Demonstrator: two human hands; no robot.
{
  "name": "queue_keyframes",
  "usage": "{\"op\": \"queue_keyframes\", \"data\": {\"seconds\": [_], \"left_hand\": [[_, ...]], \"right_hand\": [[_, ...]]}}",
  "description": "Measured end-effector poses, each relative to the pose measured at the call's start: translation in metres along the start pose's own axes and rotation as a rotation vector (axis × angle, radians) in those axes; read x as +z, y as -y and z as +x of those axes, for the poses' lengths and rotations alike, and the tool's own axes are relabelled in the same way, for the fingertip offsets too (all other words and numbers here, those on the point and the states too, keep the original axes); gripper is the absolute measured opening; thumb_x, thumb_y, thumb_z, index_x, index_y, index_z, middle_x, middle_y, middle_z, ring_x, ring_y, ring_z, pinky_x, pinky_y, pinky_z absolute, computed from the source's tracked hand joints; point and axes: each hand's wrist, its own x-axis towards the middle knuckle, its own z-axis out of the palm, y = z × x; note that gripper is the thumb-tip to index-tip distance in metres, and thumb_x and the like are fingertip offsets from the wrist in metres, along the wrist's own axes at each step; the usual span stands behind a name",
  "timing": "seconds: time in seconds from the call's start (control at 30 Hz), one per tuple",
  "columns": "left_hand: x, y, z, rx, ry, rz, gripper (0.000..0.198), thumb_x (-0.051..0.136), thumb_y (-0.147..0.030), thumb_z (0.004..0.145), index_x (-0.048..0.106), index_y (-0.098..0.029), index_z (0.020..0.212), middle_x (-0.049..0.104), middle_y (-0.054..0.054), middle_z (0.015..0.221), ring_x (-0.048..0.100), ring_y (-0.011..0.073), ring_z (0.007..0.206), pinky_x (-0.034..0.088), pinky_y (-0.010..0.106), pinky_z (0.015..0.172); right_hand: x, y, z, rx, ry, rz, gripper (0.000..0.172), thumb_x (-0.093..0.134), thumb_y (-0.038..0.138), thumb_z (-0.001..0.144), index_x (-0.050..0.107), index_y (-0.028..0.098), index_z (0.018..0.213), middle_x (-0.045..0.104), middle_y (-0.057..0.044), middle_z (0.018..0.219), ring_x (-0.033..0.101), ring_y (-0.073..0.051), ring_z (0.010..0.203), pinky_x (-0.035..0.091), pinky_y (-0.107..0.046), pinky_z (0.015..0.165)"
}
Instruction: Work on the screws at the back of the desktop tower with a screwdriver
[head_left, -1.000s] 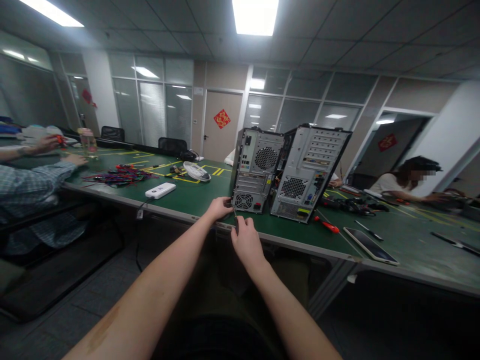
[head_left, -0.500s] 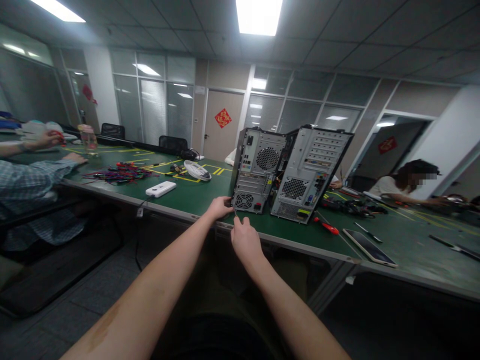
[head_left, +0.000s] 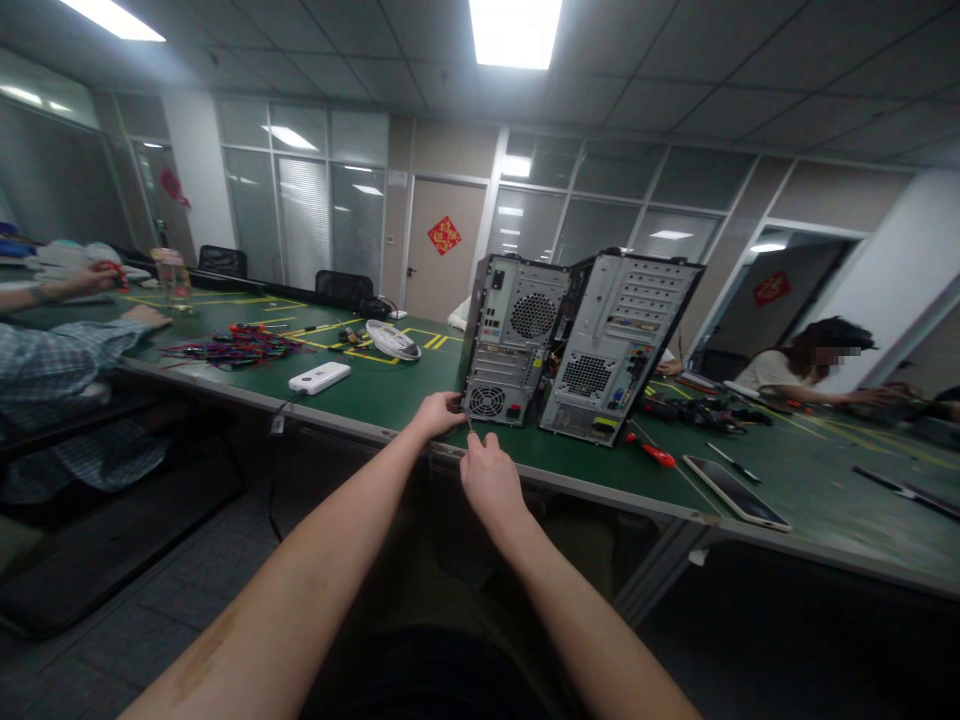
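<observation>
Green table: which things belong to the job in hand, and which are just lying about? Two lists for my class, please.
In the job, it seems:
left tower, its lower corner by the left hand
thin object, mostly hidden, apparently in the right hand

Lying about:
right tower, untouched
phone
red tool
white device
coloured pile

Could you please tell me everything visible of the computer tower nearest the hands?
The computer tower stands upright on the green table, its grey, metal-looking back facing the camera. The back shows ports, slots, an upper vent and a round lower fan grille near a red piece. The left hand is at its lower left corner, contact unclear; another tower stands right of it.
</observation>
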Motion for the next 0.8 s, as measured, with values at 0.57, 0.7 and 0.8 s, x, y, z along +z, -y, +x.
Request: {"op": "queue_keyframes", "data": {"seconds": [0.57,0.7,0.8], "left_hand": [[0.0023,0.0061,0.0035,0.010,0.000,-0.019,0.054,0.082,-0.019,0.071,0.072,-0.016,0.124,0.076,0.010,0.119,0.074,0.0212,0.106,0.056,0.025,0.092],[0.0014,0.0053,0.0025,0.007,0.003,-0.025,0.055,0.081,-0.017,0.071,0.071,-0.016,0.125,0.076,0.010,0.120,0.074,0.0209,0.106,0.057,0.025,0.092],[0.0007,0.0042,0.0014,-0.005,0.009,-0.020,0.054,0.081,-0.018,0.072,0.071,-0.017,0.125,0.076,0.008,0.119,0.074,0.0210,0.106,0.057,0.025,0.093]], "right_hand": [[-0.0026,0.0072,0.0000,0.117,-0.042,0.107,0.028,0.049,0.021,0.099,0.061,0.019,0.125,0.059,-0.010,0.109,0.069,-0.021,0.085,0.051,-0.029,0.073],[-0.0027,0.0101,0.0011,0.115,-0.038,0.090,0.025,0.050,0.022,0.099,0.060,0.019,0.121,0.061,-0.010,0.107,0.070,-0.021,0.084,0.051,-0.029,0.071],[-0.0037,0.0101,0.0024,0.129,-0.030,0.108,0.023,0.048,0.022,0.099,0.059,0.018,0.120,0.063,-0.010,0.105,0.070,-0.021,0.085,0.051,-0.029,0.073]]}}
